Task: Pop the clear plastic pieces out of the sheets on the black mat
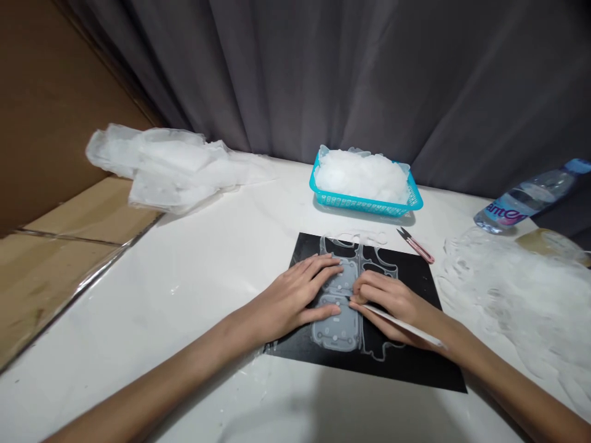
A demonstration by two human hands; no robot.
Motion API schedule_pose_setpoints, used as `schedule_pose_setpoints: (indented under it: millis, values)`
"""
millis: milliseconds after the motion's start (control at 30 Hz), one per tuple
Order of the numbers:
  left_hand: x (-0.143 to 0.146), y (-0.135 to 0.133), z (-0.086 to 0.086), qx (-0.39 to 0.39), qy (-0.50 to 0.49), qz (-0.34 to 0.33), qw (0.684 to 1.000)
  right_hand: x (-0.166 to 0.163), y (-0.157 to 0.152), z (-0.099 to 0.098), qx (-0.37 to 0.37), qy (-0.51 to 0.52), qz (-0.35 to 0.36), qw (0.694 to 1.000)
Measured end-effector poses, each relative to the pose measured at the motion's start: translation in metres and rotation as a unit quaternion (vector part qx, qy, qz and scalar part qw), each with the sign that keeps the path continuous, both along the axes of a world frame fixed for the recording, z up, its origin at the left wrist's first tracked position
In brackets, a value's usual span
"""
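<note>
Head view: how are the hands placed?

"Left hand (300,292) lies splayed on translucent panels (337,323); right hand (392,298) clamps a slim white tool (404,325)."

"Panels where?"

"Three o'clock from the left, nine from the right, on a black mat (415,370); blue basket (364,204) at twelve."

Soft lt. glints off glossy white tabletop (221,258), shadow btm. ctr.; dark grey pleated cloth curtain (295,74) hangs dim, edges stretched.
</note>
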State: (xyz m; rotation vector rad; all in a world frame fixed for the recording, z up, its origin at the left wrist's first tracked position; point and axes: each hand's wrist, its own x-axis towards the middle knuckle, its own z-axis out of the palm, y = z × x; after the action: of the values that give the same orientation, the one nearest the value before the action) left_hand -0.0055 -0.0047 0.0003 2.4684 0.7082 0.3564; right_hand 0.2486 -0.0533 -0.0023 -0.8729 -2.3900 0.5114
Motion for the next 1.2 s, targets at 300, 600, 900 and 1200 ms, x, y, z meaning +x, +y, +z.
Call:
schedule_pose_setpoints:
  millis: [300,600,900,1200]
  values:
    - [0.002,0.000,0.000,-0.059,-0.030,0.047,0.997,-0.009,-0.002,-0.020,0.130,-0.109,-0.034,0.985]
    - [-0.002,0.002,-0.007,-0.074,-0.013,0.033,0.997,-0.006,0.002,-0.012,0.206,-0.173,0.014,0.963]
    - [-0.007,0.010,-0.010,-0.083,0.015,-0.020,0.996,0.014,0.035,0.016,0.134,-0.008,-0.135,0.982]
    - [-0.011,0.009,0.001,-0.127,0.003,0.001,0.992,0.029,0.041,0.052,0.038,0.067,-0.230,0.970]
